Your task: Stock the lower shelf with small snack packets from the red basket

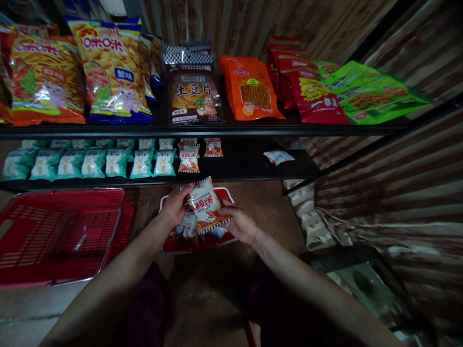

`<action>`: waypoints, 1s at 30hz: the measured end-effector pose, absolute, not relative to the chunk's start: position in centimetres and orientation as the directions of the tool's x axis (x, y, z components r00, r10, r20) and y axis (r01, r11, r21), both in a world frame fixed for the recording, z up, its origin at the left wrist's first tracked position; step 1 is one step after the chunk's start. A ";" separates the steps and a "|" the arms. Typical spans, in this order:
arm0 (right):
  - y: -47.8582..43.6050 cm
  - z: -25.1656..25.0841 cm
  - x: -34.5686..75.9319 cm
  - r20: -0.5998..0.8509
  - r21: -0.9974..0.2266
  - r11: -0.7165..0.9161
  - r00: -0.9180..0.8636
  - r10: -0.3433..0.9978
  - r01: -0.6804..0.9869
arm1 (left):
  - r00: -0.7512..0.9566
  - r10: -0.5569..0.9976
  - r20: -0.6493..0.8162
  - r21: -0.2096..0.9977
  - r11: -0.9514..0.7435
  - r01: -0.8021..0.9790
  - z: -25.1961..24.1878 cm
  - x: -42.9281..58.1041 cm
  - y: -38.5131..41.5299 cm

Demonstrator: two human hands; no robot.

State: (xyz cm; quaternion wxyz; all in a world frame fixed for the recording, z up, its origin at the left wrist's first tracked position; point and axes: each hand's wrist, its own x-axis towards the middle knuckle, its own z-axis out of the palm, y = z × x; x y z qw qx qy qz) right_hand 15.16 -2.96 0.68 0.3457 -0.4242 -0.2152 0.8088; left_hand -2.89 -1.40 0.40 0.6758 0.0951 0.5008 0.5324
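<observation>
Between my two hands is a small white and orange snack bag with red lettering and striped ends. My left hand is closed on its upper left edge, and my right hand grips its lower right side. Directly beneath, a small red and white basket stands on the floor with several similar snack bags inside, partly hidden by the held bag. On the lower shelf ahead, matching orange and white snack bags stand beside a row of teal and white bags.
A large empty red basket is at left. The upper black shelf carries bigger snack bags, including an orange one and a green one. One small bag lies flat on the lower shelf. Striped curtain hangs at right.
</observation>
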 end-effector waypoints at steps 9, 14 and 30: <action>-3.1 0.7 15.6 -0.567 -0.665 -0.693 -0.416 0.711 -0.278 | -0.144 0.790 -0.597 0.671 0.392 -0.629 1.1 -2.6 -1.5; -3.2 -0.1 15.7 -0.555 -0.671 -0.685 -0.419 0.718 -0.285 | -0.227 0.769 -0.598 0.679 0.336 -0.652 0.7 -2.0 -1.4; -3.0 -1.9 17.2 -0.548 -0.698 -0.605 -0.259 0.796 -0.383 | -0.109 0.802 -0.587 0.737 0.474 -0.482 -0.6 0.3 -0.9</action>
